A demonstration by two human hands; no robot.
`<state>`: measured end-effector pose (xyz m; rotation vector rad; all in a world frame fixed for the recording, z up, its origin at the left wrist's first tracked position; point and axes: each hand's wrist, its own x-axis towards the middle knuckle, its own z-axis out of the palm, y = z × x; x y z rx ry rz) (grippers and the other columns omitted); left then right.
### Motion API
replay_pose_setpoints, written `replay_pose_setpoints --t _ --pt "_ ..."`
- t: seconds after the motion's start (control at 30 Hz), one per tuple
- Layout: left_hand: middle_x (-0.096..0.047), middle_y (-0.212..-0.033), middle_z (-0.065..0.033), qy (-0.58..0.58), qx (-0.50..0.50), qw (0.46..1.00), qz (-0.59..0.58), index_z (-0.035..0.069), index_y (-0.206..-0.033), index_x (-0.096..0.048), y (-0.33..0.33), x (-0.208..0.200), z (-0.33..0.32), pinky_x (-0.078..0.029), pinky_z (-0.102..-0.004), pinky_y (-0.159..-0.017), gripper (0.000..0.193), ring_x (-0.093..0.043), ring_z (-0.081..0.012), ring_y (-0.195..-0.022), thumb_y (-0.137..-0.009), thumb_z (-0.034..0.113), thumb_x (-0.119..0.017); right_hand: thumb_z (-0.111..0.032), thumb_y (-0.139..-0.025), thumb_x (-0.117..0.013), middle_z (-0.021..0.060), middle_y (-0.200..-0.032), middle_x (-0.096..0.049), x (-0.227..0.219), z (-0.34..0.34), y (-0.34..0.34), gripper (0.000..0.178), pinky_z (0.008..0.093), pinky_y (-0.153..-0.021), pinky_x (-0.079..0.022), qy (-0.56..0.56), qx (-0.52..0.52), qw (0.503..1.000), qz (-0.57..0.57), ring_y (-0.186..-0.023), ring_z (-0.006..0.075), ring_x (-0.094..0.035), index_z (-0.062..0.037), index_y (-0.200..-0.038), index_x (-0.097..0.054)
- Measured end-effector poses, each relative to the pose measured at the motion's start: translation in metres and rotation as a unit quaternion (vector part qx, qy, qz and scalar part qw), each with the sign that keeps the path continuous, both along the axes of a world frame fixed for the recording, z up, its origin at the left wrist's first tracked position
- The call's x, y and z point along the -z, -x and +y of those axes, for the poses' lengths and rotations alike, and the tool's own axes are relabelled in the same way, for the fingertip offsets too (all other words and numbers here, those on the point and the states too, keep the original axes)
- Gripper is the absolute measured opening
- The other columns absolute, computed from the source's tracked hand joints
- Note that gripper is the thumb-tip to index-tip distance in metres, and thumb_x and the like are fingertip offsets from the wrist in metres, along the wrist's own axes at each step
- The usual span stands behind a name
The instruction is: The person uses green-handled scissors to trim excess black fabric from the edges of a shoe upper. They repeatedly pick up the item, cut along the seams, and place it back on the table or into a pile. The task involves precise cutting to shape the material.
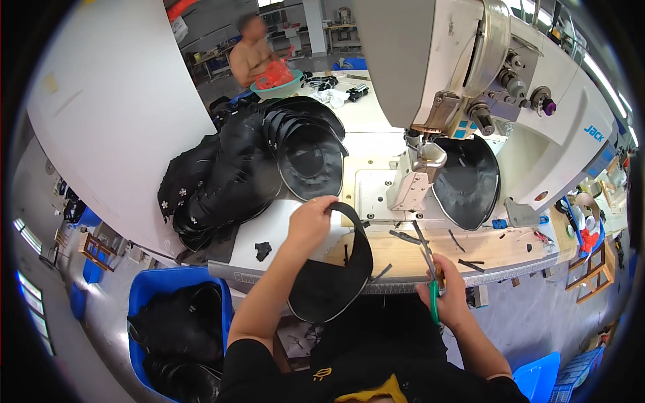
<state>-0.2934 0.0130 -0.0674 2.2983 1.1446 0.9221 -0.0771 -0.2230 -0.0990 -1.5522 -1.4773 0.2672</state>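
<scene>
My left hand [312, 225] is closed on the upper edge of a curved black leather-like piece [329, 289]. The piece has a pale rim, arches into a loop at the top and hangs over the table's front edge. Scissors with green handles [434, 302] are in my right hand [447, 289], blades pointing up and away over the wooden tabletop [396, 252]. The blades are apart from the black piece. Dark offcut strips [471, 266] lie scattered around the blades.
A sewing machine [430, 174] stands ahead, with another black piece [467, 181] beside its post. To the left rises a heap of black pieces [235, 161]. A blue bin [138, 336] of black pieces stands lower left. Across the table sits a person [252, 57] near a green basin [285, 88].
</scene>
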Motion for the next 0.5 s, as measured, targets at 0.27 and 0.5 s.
replay_pose_setpoints --t 0.27,0.5 --pt "-0.063 -0.104 -0.0145 -0.038 0.049 0.998 0.025 0.003 -0.109 -0.059 -0.004 -0.044 -0.077 -0.047 -0.0402 -0.08 0.028 -0.06 -0.0336 -0.094 -0.082 0.002 -0.052 -0.002 -0.066 -0.072 0.0158 -0.092 -0.051 -0.042 0.095 0.052 0.06 0.0407 -0.074 -0.045 -0.163 -0.01 0.982 -0.096 -0.088 0.0338 -0.054 -0.004 -0.121 -0.047" --pt "-0.061 -0.095 -0.0155 0.095 0.214 0.96 0.151 0.005 -0.11 -0.058 0.033 0.006 -0.062 -0.047 -0.0389 -0.077 0.026 -0.058 -0.0357 -0.089 -0.086 0.016 -0.06 0.001 -0.07 -0.066 0.0132 -0.085 -0.057 -0.03 0.113 0.058 0.053 0.0373 -0.065 -0.049 -0.055 -0.095 0.992 -0.061 -0.076 0.0301 -0.06 -0.0084 -0.12 -0.051"
